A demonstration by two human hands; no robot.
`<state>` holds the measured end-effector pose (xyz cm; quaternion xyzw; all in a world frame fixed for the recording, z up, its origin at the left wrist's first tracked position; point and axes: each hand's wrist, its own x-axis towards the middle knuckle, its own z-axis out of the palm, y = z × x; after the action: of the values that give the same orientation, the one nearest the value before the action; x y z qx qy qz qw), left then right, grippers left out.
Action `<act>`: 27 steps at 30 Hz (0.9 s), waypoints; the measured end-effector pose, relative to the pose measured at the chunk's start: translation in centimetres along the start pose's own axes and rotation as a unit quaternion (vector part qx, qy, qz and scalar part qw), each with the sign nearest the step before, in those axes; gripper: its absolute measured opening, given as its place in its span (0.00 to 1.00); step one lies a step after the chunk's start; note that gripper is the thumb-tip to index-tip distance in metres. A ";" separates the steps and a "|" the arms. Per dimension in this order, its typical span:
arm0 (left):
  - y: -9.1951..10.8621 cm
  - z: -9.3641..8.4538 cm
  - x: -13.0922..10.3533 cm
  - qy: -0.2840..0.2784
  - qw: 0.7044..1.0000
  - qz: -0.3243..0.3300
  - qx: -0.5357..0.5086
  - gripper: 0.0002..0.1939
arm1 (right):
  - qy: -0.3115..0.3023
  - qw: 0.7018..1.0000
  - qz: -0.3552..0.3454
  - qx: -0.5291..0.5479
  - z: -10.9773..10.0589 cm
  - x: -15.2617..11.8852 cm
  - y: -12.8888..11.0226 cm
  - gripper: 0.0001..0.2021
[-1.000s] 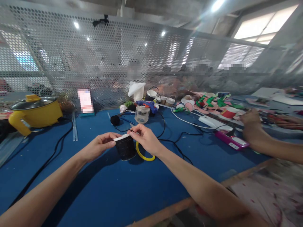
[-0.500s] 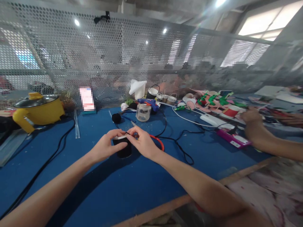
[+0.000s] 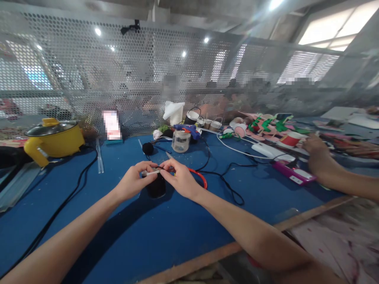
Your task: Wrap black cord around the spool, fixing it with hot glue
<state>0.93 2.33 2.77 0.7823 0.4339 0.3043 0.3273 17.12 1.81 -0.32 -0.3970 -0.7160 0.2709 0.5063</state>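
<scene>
A small black cup with a white rim stands on the blue table between my hands. My left hand is closed on the cup's rim from the left, thumb across its near side. At the right of the rim, my right hand pinches a thin black cord, and orange-handled scissors lie partly hidden beneath it. Just beyond my fingers rests a ball of black yarn.
A yellow electric pot and a phone stand at the left. Behind my hands is a clear jar by a blue glue gun. Cables, a purple power strip and another person's hand are at the right.
The view has shifted slightly, moving things a little to the right. My left thumb has risen closer to the cup's rim. Both hands remain at the cup.
</scene>
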 end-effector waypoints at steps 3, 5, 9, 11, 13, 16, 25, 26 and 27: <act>0.1 0.0 0.0 -0.005 1.000 -0.001 -0.004 0.08 | 0.004 1.000 -0.012 -0.007 0.2 0.0 0.3 0.04; 0.2 0.1 0.0 -0.006 1.000 0.004 -0.009 0.06 | 0.005 1.000 -0.020 -0.008 0.3 0.0 0.5 0.04; 0.3 0.3 -0.1 0.000 1.000 0.005 -0.012 0.05 | 0.003 1.000 -0.027 -0.013 0.5 0.0 0.5 0.04; 0.2 0.5 -0.1 0.007 1.000 -0.006 -0.015 0.08 | 0.004 0.999 -0.033 -0.022 0.5 -0.1 0.4 0.04; 0.2 0.5 -0.1 0.009 1.000 -0.013 -0.013 0.10 | 0.005 0.999 -0.040 -0.031 0.5 -0.1 0.2 0.04; 0.2 0.5 -0.1 0.003 1.000 -0.008 -0.007 0.10 | 0.008 0.998 -0.045 -0.036 0.5 -0.1 0.1 0.04; 0.2 0.2 -0.2 0.004 1.000 0.005 0.010 0.08 | 0.004 0.999 -0.037 -0.031 0.5 0.2 0.0 0.04; 0.2 0.1 -0.2 0.004 1.000 0.002 0.008 0.08 | 0.005 0.999 -0.042 -0.033 0.6 0.1 0.0 0.04; 0.2 0.1 -0.2 0.002 1.000 0.001 0.006 0.08 | 0.006 0.998 -0.047 -0.035 0.6 0.0 0.0 0.03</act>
<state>1.07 2.05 2.82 0.7841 0.4359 0.3033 0.3213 16.57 1.83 -0.46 -0.3822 -0.7398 0.2193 0.5085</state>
